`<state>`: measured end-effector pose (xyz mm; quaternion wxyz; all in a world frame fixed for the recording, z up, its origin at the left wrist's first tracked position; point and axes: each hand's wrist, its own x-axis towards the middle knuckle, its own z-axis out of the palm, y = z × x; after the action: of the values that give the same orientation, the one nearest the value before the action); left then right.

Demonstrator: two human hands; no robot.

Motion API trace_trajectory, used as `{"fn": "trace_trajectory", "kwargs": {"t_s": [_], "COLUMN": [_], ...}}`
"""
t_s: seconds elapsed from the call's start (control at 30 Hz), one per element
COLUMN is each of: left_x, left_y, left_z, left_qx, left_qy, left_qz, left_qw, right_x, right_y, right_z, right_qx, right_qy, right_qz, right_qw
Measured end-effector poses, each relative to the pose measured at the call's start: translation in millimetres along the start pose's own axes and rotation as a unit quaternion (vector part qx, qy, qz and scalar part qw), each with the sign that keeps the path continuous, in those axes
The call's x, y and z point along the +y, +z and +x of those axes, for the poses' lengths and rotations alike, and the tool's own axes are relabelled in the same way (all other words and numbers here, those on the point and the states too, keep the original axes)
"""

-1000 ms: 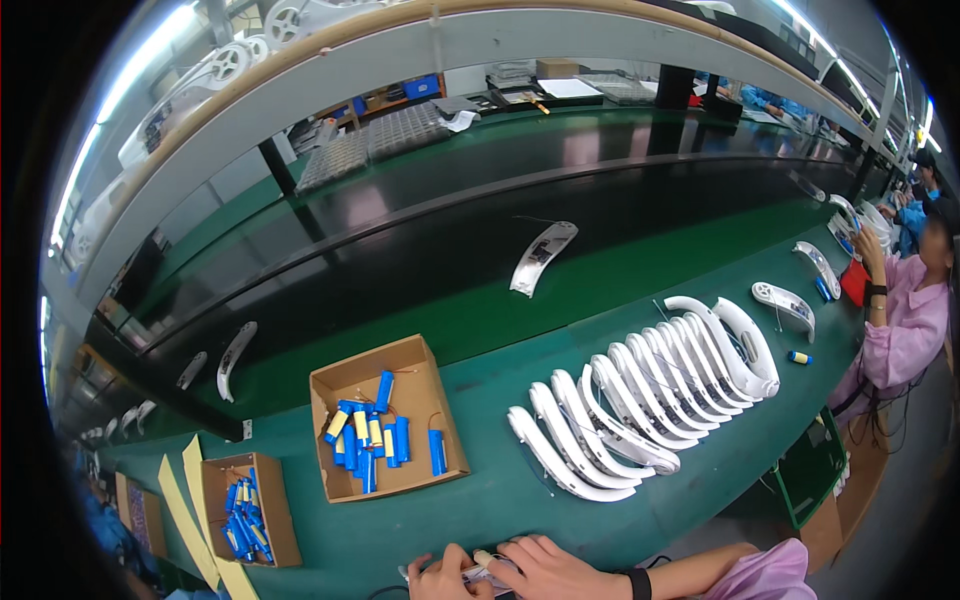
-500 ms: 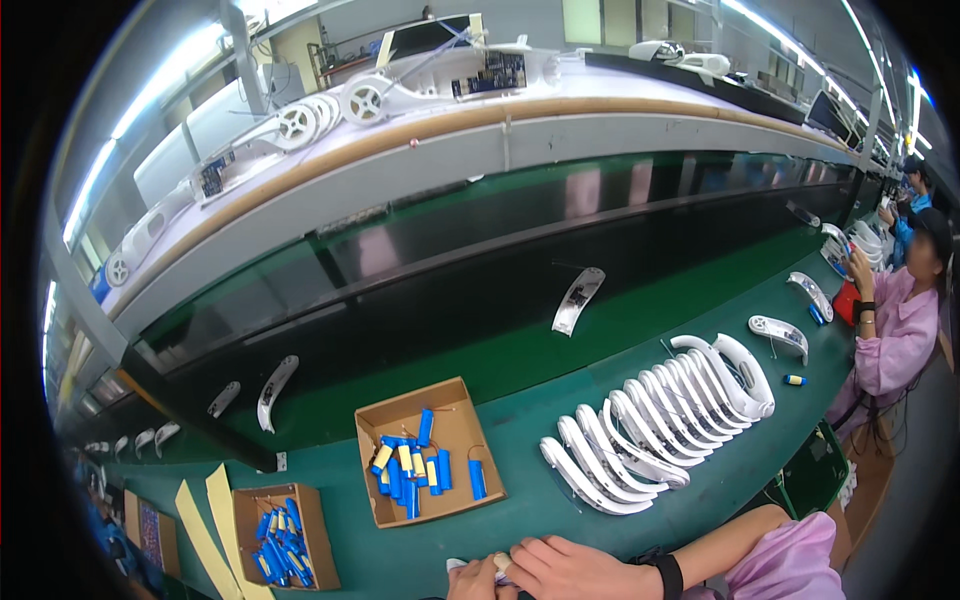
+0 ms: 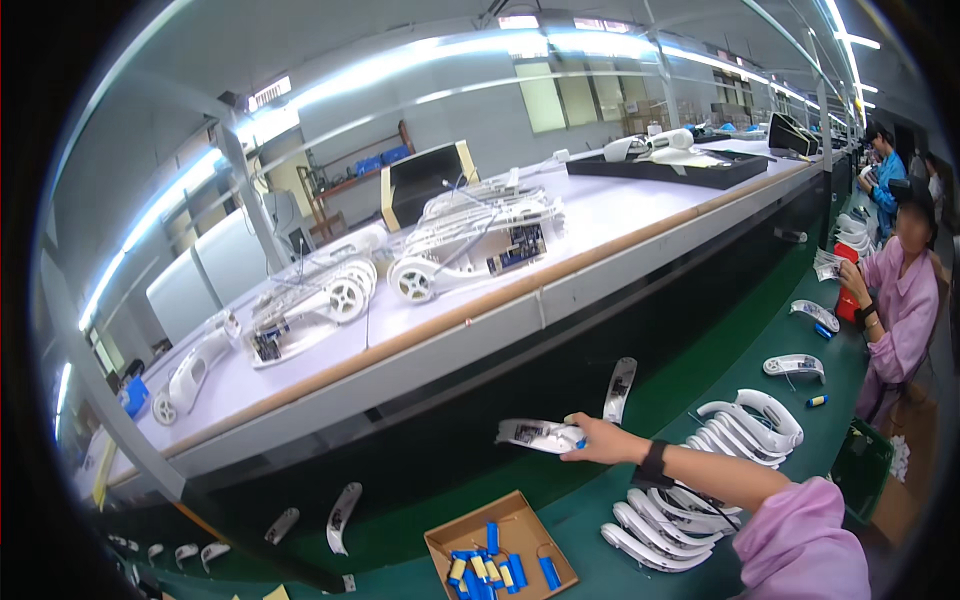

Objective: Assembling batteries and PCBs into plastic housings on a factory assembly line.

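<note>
With fingers wrapped round one end, my right hand [image 3: 608,441] holds a white curved plastic housing [image 3: 535,434] out over the dark conveyor belt. Dark parts show inside that housing, and a bit of blue peeks out by my fingertips. Just beyond the hand, another white curved housing [image 3: 620,388] lies on the belt. Under my right forearm a row of white curved housings [image 3: 665,535] stands on the green table. My left hand is out of view.
An open cardboard box [image 3: 545,515] holds blue cylindrical batteries [image 3: 492,538]. A raised bench [image 3: 590,290] with white parts runs behind the belt [image 3: 470,445]. At right a co-worker in a pink sleeve [image 3: 900,290] handles a part. A green crate [image 3: 858,470] stands near the table's right edge.
My right hand has gone from the near table edge out over the belt, now with a white housing in it. My left hand has left the view. The camera view has tilted up.
</note>
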<state>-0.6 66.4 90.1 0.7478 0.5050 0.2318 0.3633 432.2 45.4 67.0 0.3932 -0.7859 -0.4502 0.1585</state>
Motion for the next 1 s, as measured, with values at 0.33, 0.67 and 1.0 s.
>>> {"fn": "trace_trajectory", "kwargs": {"t_s": [0.33, 0.67, 1.0], "left_x": [70.7, 55.3, 42.2], "left_y": [30.4, 32.7, -43.0], "left_z": [26.1, 17.9, 133.9], "left_qx": [-0.109, -0.049, 0.018], "left_qy": [0.060, 0.041, 0.079], "left_qz": [-0.404, -0.398, -0.030], "left_qw": [0.906, 0.915, 0.996], "right_x": [265.8, -13.0, -49.0], "right_y": [-65.5, -11.5, 88.9], "right_z": [118.7, -73.5, -235.4], "right_qx": [0.403, 0.275, 0.018], "right_qy": [0.326, -0.147, -0.161], "right_qz": [-0.016, -0.049, -0.303], "right_qw": [0.855, 0.949, 0.939]}}
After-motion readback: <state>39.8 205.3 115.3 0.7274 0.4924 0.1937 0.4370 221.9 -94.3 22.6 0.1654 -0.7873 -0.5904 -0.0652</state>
